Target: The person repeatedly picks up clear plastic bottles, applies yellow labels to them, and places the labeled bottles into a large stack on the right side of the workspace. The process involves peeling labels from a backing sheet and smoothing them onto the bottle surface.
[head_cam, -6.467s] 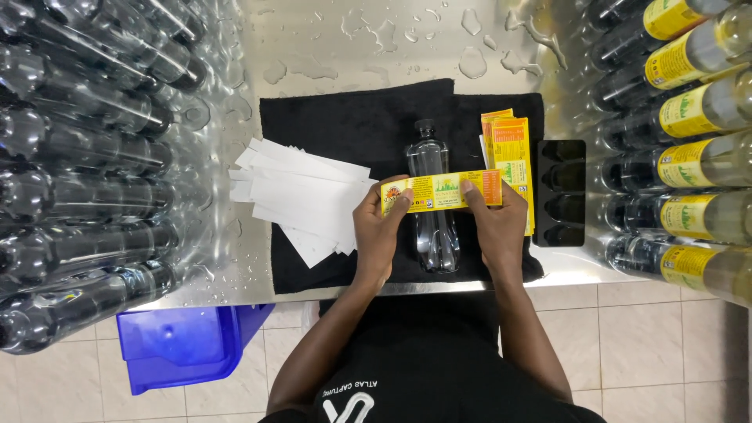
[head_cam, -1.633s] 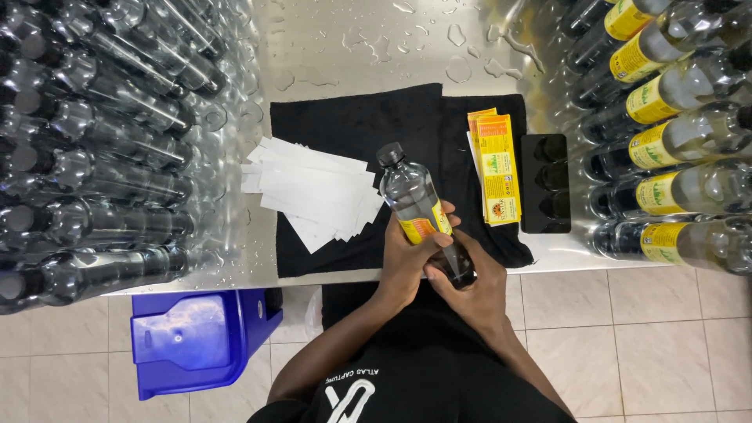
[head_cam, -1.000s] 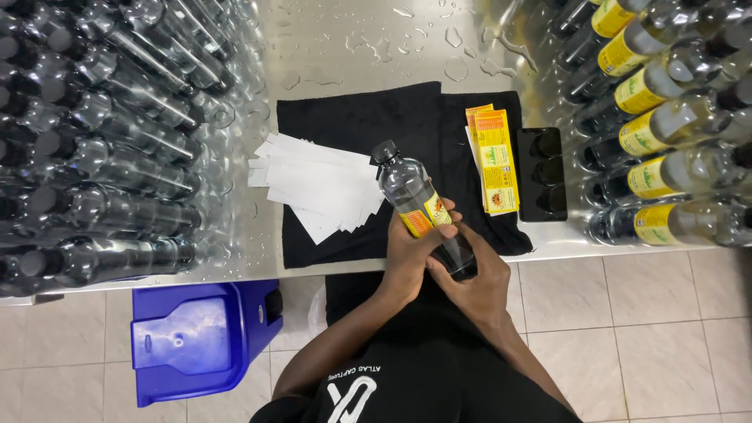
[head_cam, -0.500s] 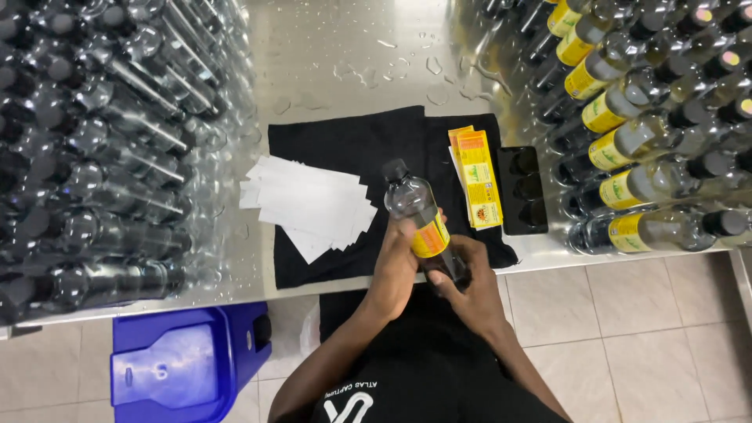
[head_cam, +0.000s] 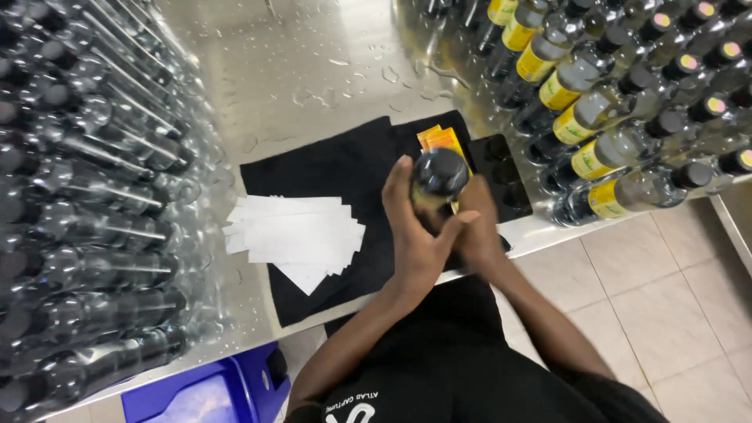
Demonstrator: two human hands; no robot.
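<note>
Both hands hold one clear plastic bottle [head_cam: 439, 176] with a black cap, stood upright over the black cloth [head_cam: 329, 176] so I look down on its cap. My left hand [head_cam: 415, 235] wraps its left side, fingers up along the body. My right hand [head_cam: 479, 231] clasps the right side. The bottle's yellow label is mostly hidden by the hands. A fan of white backing strips [head_cam: 294, 235] lies on the cloth to the left. A stack of yellow-orange labels [head_cam: 440, 139] shows just beyond the bottle.
Unlabelled clear bottles [head_cam: 86, 196] lie stacked on the left of the wet steel table [head_cam: 313, 70]. Bottles with yellow labels [head_cam: 619, 117] are stacked at the right. A black tray [head_cam: 501, 176] sits by the cloth. A blue bin [head_cam: 204, 392] stands below the table edge on the tiled floor.
The bottle went from lying on the cloth with the label pressed across it to lifted and tilted, and now stands upright in both hands. The view has shifted.
</note>
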